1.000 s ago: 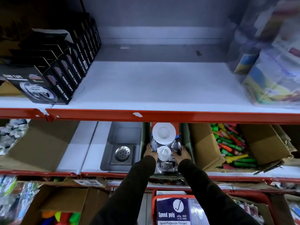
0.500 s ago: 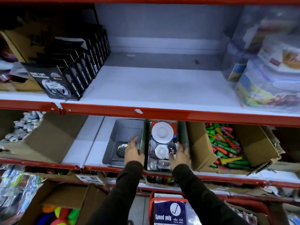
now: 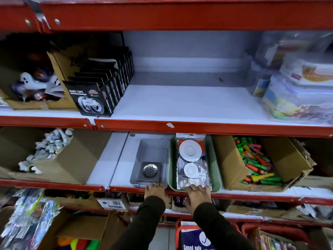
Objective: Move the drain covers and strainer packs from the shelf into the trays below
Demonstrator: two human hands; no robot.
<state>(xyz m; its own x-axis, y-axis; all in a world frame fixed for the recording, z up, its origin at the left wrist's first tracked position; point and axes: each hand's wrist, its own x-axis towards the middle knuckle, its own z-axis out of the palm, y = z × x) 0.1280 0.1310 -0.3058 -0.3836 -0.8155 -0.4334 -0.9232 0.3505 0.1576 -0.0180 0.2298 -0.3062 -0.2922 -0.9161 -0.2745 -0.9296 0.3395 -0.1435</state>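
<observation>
Both hands at the front lip of the lower shelf (image 3: 234, 195), sleeves dark. Left hand (image 3: 155, 193) rests at the near edge of the grey tray (image 3: 139, 156), fingers curled over the rim, gripping nothing that can be seen. Right hand (image 3: 197, 194) lies at the near edge of the green tray (image 3: 215, 168), fingers spread and touching the bottom edge of the strainer pack (image 3: 191, 165); pinch or plain rest, cannot tell. Pack lies flat in the green tray, long axis running front to back, away from the right hand, white discs toward the far end. One metal drain cover (image 3: 150, 170) sits in the near part of the grey tray, just beyond the left hand. Upper shelf (image 3: 180, 103) bare in its middle stretch between the black tape boxes (image 3: 100, 91) and the plastic-wrapped containers (image 3: 297, 98); no drain goods visible there. Judgement: transfer looks close to done; likely remaining step is squaring the trays or pushing them back. Each hand is nearer its own tray, so a straight push along the trays' long axis would suit. Risk: pack sliding askew.
</observation>
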